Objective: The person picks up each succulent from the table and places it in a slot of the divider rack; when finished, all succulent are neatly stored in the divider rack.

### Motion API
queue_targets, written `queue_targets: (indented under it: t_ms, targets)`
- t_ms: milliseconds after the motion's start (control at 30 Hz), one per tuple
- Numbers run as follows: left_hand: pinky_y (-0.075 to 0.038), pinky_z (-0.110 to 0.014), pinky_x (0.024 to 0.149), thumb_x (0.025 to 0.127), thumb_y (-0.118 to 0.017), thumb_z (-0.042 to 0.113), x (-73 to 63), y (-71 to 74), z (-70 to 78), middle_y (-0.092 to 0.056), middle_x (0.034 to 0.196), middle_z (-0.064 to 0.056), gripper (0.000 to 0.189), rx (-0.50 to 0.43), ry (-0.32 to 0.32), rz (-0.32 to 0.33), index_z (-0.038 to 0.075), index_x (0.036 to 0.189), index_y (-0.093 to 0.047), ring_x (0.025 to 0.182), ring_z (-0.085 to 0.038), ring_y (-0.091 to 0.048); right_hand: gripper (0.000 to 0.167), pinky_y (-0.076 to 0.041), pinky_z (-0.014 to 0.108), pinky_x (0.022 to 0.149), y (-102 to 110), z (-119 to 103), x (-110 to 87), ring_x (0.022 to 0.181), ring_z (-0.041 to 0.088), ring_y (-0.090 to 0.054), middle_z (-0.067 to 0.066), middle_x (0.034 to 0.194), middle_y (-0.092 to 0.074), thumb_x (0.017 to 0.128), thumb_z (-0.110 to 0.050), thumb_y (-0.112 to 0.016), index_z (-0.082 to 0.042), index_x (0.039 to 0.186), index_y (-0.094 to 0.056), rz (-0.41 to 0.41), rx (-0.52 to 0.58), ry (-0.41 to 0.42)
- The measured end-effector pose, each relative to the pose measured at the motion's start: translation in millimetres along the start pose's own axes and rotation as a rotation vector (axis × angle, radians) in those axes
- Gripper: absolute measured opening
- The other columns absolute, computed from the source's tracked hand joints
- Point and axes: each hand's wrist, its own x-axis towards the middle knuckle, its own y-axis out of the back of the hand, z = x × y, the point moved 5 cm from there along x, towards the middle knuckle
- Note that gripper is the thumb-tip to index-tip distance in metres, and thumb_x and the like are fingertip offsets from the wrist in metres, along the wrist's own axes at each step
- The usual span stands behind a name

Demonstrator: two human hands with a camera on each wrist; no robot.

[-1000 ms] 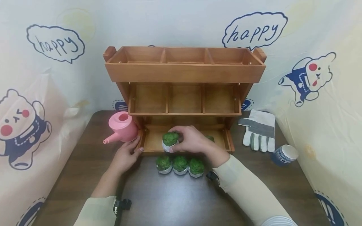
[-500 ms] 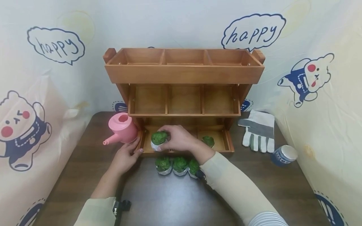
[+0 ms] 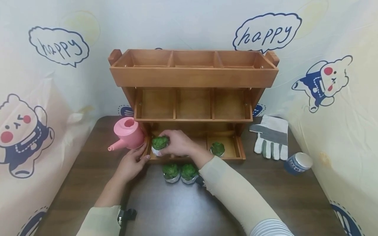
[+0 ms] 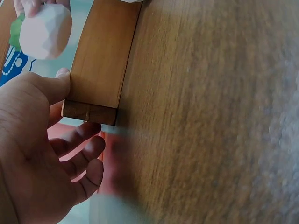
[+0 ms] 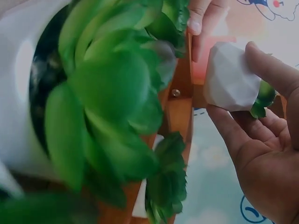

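Observation:
My right hand (image 3: 177, 143) holds a small potted succulent (image 3: 159, 143), with thumb and fingers on its white faceted pot (image 5: 232, 77). The plant is over the left compartment of the bottom tray of a three-tier wooden shelf (image 3: 193, 78). With thumb and fingers, my left hand (image 3: 133, 164) grips the front left corner of that tray (image 4: 103, 60). Another potted succulent (image 3: 217, 149) sits in the tray's right compartment. On the table before the shelf stand a succulent (image 3: 171, 172) and one beside it (image 3: 189, 173); the right sleeve hides the spot to their right.
A pink watering can (image 3: 128, 132) stands left of the shelf, close to my left hand. To the right lies a grey and white glove (image 3: 270, 137), with a blue and white can (image 3: 298, 163) near it. A printed cloth (image 3: 189, 26) hangs behind.
My right hand has carried the succulent leftward, from the middle of the bottom tray to its left compartment. The right-hand plant on the table is now covered by the sleeve. My left hand stays put.

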Motion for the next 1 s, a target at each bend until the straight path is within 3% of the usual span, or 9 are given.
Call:
queue_targets:
  t_ms: [533,800,1000]
  targets:
    - [-0.034,-0.075,0.108,0.098,-0.064,0.056,3.4,-0.1,-3.3,-0.029,0.17,-0.007,0.076,-0.018,0.004,-0.014,0.035,0.163,-0.03,0.15,-0.044,-0.034,0.058,-0.053,0.029,0.092,-25.9,3.0,22.8,0.098,0.009,-0.061,-0.006,0.11,-0.068,0.078,-0.035,-0.093,-0.02,0.126,-0.064,-0.01,-0.032,-0.065]
    - [-0.032,-0.075,0.11,0.099,-0.067,0.048,2.7,4.2,-2.3,-0.03,0.169,-0.01,0.076,-0.053,-0.004,-0.047,0.028,0.163,-0.032,0.151,-0.043,-0.032,0.063,-0.054,0.033,0.095,-35.7,5.7,27.5,0.103,0.011,-0.062,-0.003,0.116,-0.068,0.08,-0.035,-0.092,-0.019,0.133,-0.062,-0.039,-0.056,-0.12]
    - [-0.032,-0.075,0.11,0.099,-0.068,0.045,1.2,4.5,-4.4,-0.032,0.168,-0.012,0.075,-0.062,0.0,-0.045,0.027,0.163,-0.034,0.15,-0.044,-0.033,0.063,-0.054,0.033,0.095,-41.8,5.2,31.1,0.104,0.012,-0.062,-0.003,0.115,-0.069,0.08,-0.034,-0.092,-0.017,0.133,-0.062,-0.06,-0.078,-0.109]
